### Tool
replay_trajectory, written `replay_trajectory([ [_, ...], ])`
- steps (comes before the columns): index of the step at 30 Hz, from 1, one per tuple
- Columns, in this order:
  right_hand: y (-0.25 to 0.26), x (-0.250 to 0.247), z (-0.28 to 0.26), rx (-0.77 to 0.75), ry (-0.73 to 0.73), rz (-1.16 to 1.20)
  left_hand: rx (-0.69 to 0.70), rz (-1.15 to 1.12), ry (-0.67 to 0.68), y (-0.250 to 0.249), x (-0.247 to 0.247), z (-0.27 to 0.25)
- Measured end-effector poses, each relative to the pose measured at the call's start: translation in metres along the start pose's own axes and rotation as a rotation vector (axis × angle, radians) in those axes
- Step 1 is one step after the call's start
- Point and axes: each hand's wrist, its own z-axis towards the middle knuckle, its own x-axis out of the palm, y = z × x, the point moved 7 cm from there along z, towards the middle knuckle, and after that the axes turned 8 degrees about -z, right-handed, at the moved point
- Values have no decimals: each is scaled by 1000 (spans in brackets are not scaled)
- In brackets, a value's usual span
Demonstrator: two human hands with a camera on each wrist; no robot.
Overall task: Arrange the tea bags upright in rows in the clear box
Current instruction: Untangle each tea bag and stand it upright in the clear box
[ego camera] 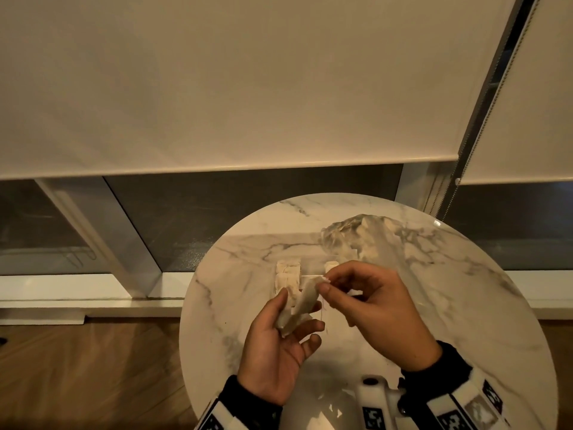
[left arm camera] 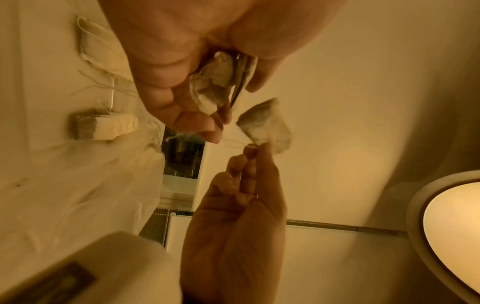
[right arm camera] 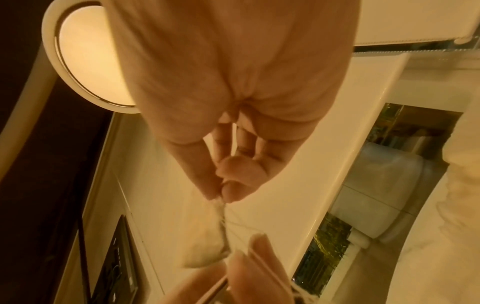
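Above the round marble table [ego camera: 465,305], my left hand [ego camera: 291,324] grips a small bunch of pale tea bags [left arm camera: 213,82] between thumb and fingers. My right hand [ego camera: 324,282] pinches the top corner of one more tea bag [left arm camera: 267,125], which hangs just right of the left hand's bunch, with thin strings trailing between them. In the right wrist view that tea bag [right arm camera: 207,242] dangles from my right fingertips [right arm camera: 221,195]. Behind the hands stands the clear box [ego camera: 313,262] with a few tea bags [ego camera: 288,274] upright at its left end.
A crumpled clear plastic bag [ego camera: 356,237] with more tea bags lies at the back of the table. Behind the table a window sill and lowered roller blinds [ego camera: 217,88]. Wooden floor [ego camera: 93,367] to the left. A white device [ego camera: 372,395] sits at the table's near edge.
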Motion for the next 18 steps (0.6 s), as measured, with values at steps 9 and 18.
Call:
replay_trajectory([
  [9,-28,-8,0,245,-135,48,210,284,20,-10,0,0],
  [18,-31,-7,1,304,-67,37,294,359,-34,-14,-8,3],
])
